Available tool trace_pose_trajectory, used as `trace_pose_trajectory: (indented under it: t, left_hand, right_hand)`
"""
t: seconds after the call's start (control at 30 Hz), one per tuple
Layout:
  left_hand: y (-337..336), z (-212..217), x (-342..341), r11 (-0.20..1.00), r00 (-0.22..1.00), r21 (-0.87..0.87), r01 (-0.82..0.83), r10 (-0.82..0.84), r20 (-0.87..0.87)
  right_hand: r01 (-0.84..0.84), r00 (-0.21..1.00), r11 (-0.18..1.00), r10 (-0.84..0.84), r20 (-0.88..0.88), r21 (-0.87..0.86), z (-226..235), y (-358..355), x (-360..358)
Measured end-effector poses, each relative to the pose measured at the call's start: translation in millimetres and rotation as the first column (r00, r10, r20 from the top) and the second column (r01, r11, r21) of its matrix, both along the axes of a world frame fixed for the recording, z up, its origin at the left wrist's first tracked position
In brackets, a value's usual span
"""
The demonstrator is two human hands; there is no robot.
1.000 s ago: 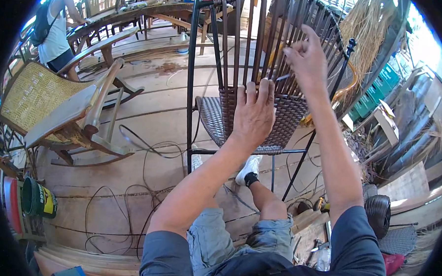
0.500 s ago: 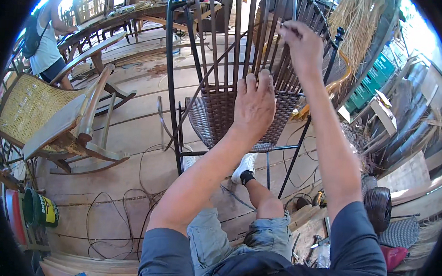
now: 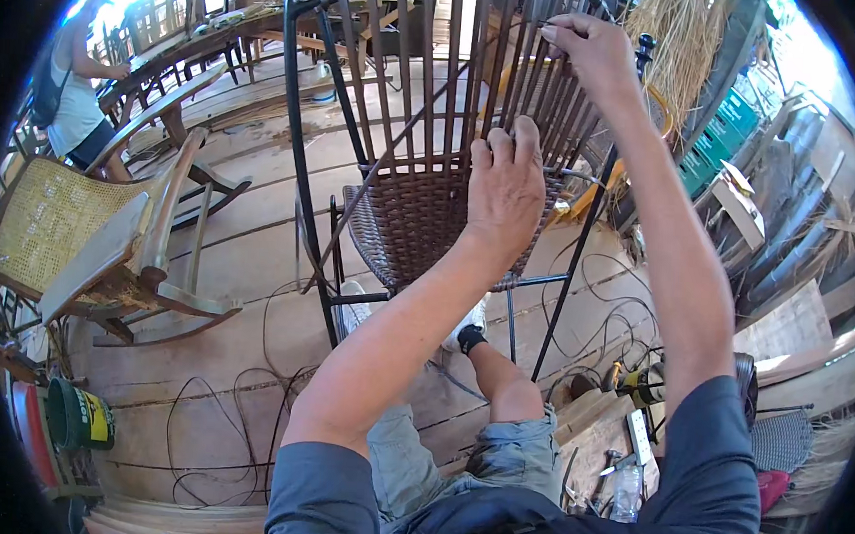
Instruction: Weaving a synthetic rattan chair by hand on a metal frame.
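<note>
In front of me stands a black metal chair frame (image 3: 303,157) with upright brown strips and a dark brown woven section (image 3: 415,219) below them. My left hand (image 3: 508,180) lies on the upper edge of that weave, its fingers bent in among the strips. Higher up at the right, my right hand (image 3: 594,50) is raised beside the strips, thumb and fingertips pinched together. What the pinch holds is too small to make out. A loose dark strand (image 3: 387,153) slants across the strips, down past the chair's left side.
To the left are a rocking chair (image 3: 67,208) with a cane seat and a green bucket (image 3: 79,416). A person (image 3: 77,89) stands by a long bench. Cables or strands (image 3: 215,439) loop over the plank floor. Green crates (image 3: 724,137) and dry fibre (image 3: 680,49) are at right.
My left hand has moved right along the weave's upper edge. My right hand has risen and shifted slightly right, still pinched. The chair appears a little further left in view.
</note>
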State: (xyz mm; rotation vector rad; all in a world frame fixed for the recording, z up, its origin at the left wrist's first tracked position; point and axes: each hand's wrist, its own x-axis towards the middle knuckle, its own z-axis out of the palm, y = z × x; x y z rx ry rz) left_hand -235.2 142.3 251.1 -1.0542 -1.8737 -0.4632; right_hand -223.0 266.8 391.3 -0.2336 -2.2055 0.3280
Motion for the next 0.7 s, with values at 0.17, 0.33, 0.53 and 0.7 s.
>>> trace_pose_trajectory:
  t: [0.17, 0.33, 0.53, 0.7]
  left_hand:
    - [-8.0, -11.5, 5.6, 0.995, 0.998, -0.097, 0.031, -0.026, 0.057]
    - [-8.4, -2.7, 14.1, 0.976, 0.978, 0.056, 0.209, -0.208, -0.030]
    - [16.2, 3.8, 6.5, 0.994, 0.998, -0.103, 0.047, -0.051, -0.041]
    - [21.4, -5.8, 5.9, 0.993, 0.993, -0.066, 0.096, -0.100, -0.059]
  right_hand:
    - [-0.104, 0.992, 0.920, 0.069, -0.107, -0.378, -64.2, -27.6, 49.5]
    - [0.034, 0.954, 0.980, 0.026, 0.299, -0.194, -37.8, 6.0, 63.2]
    - [0.045, 0.992, 0.982, -0.023, 0.122, -0.182, -8.4, 29.7, 11.7]
    - [-0.002, 0.931, 0.988, -0.054, -0.361, -0.153, -52.8, 27.5, 28.9]
